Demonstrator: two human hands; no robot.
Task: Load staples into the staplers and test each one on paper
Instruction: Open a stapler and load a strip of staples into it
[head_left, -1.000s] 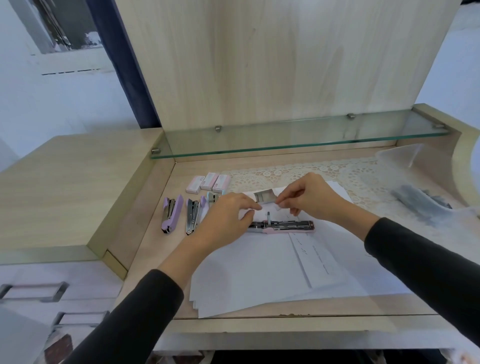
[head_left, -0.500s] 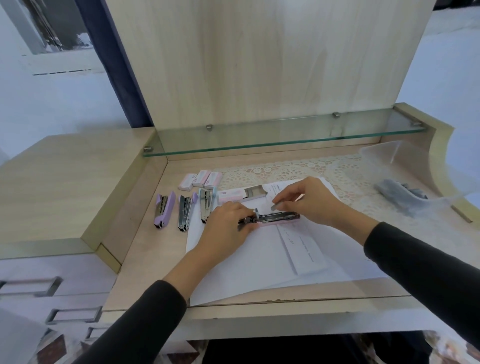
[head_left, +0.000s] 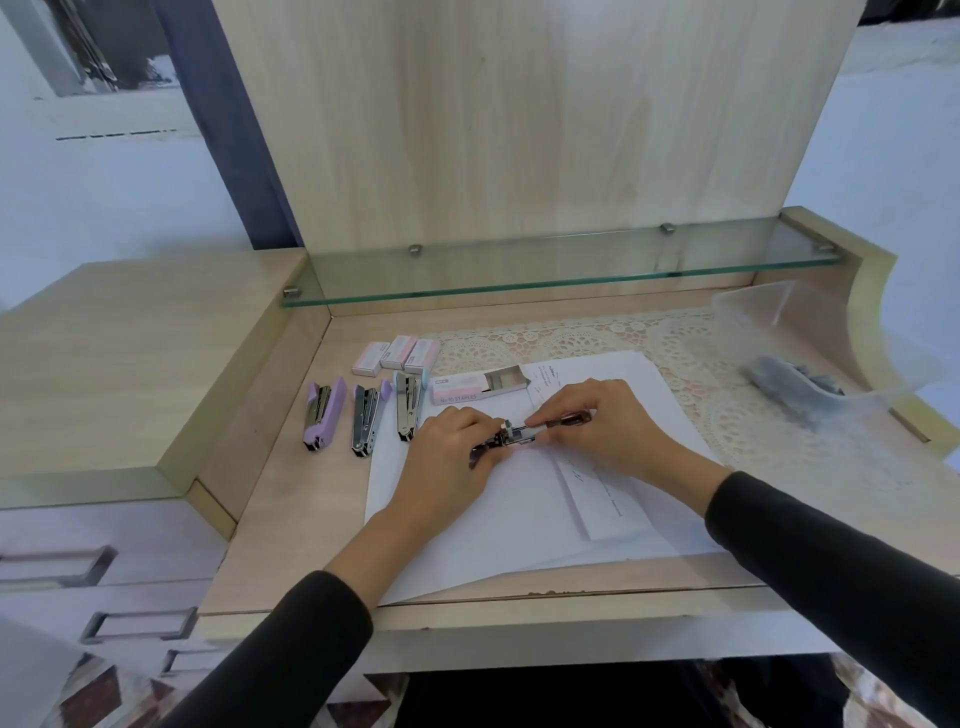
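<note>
Whereas the view a second earlier shows both hands pinching at the open staple box (head_left: 478, 387) above the work, that box now lies set down on the tabletop (head_left: 291, 519), just beyond the hands, and both hands have closed on the opened stapler (head_left: 530, 431). The left hand (head_left: 452, 452) curls round the stapler's left, nearer end. The right hand (head_left: 597, 426) pinches along its right, farther part, fingertips on the metal rail. This shift suggests that fetching staples is over and that the strip is being seated in the magazine. The paper test for this unit is judged not yet begun.

The stapler lies on the sheets of paper (head_left: 519, 530) at mid-tabletop, slanting from near left to far right. It appears as a slim chrome channel with a dark far tip and a small white part at mid-length. Blur hides whether staples sit in it.

To the left, three more staplers (head_left: 366, 418) lie side by side, two lilac and one pale blue, with three closed staple boxes (head_left: 395, 356) just beyond them.
</note>
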